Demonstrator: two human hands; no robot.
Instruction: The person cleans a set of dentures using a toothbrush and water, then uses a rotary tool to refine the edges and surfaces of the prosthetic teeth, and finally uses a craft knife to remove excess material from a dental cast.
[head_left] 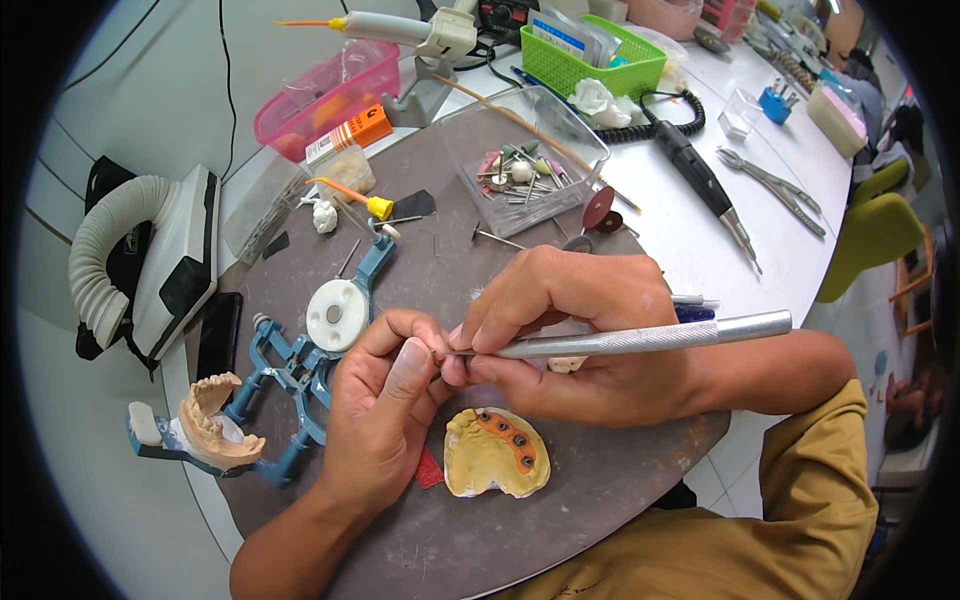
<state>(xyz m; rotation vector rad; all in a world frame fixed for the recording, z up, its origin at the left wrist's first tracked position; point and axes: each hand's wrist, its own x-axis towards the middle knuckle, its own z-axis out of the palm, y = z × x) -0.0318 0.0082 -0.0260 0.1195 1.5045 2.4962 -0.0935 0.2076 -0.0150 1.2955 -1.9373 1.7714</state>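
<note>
My right hand (590,300) grips a slim silver hand tool with a knurled handle (650,340), held nearly level. Its thin tip reaches the fingertips of my left hand (375,425), which are pinched together; whatever small piece they hold is mostly hidden. Just below both hands lies a yellow plaster dental model (465,460) with an orange gum strip and several round metal implant fittings. To the left stands a blue dental articulator (295,370) with a white round plate (336,316). A beige toothed cast (215,420) is mounted on its near-left end.
A clear box (585,190) of burs and polishing tips sits beyond my hands. Right of it lie a black handpiece (695,170) and metal pliers (775,187). Pink (335,95) and green (600,70) baskets stand behind; a white hosed unit (180,265) stands left.
</note>
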